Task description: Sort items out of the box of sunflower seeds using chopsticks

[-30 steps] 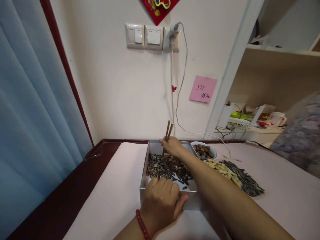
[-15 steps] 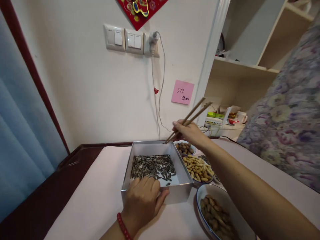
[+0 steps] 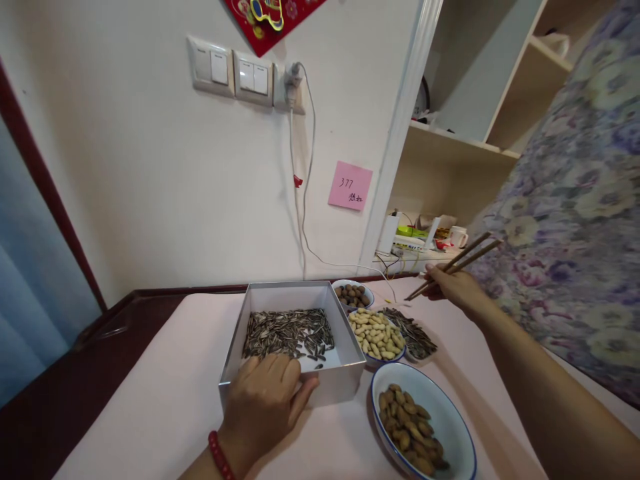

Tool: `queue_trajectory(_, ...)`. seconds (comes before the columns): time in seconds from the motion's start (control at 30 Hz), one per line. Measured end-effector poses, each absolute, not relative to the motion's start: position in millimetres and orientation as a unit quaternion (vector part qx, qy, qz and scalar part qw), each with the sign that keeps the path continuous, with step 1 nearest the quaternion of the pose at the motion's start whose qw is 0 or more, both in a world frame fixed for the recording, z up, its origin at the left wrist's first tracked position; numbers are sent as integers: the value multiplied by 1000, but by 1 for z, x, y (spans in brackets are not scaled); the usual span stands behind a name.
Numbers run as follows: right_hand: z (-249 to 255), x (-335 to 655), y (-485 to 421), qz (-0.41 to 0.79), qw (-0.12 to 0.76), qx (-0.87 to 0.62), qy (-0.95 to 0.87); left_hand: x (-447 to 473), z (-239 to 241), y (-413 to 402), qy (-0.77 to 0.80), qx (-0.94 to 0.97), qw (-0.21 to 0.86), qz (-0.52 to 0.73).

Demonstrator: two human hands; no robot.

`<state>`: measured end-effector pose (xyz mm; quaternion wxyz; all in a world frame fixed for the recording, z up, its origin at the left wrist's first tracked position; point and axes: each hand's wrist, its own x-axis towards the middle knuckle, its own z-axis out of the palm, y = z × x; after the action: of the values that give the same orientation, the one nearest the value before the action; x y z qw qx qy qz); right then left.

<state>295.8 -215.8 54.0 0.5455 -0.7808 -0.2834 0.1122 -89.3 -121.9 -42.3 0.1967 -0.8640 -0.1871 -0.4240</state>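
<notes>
My left hand (image 3: 265, 393) grips the front wall of an open grey box (image 3: 337, 385), its fingers over the rim and its thumb outside. Striped sunflower seeds (image 3: 287, 330) lie spread over the box's floor. My right hand (image 3: 453, 287) holds a pair of wooden chopsticks (image 3: 473, 258), tips pointing down and left. The tips are above the table, behind a heap of sunflower seeds (image 3: 411, 333); whether they pinch anything is too small to tell. Left of that heap stands a bowl of peanuts (image 3: 377, 333).
A bowl of round brown nuts (image 3: 353, 295) stands behind the peanuts. In front, a white blue-rimmed bowl (image 3: 457, 420) holds almond-like brown nuts (image 3: 411, 427). A white cable (image 3: 345, 265) runs down the wall onto the table. A floral curtain (image 3: 565, 180) hangs at right.
My right hand has moved the chopsticks from over the box's back right corner rightward, past the bowls. My left hand stays on the box. The view has shifted slightly right.
</notes>
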Motion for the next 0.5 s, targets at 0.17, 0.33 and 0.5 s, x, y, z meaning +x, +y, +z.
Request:
queue_trajectory(0.17,46,297,-209,114,517,-797,-292,-90,-45,-122,-188,-867,188,-421)
queue_trajectory(0.33,70,257,-178,119,542,-743,-373,-90,-46,-123,-199,-874,176,-407)
queue_trajectory(0.5,82,185,-129,176,530,-690,-460,-89,-49,-124,-205,-875,162,-408)
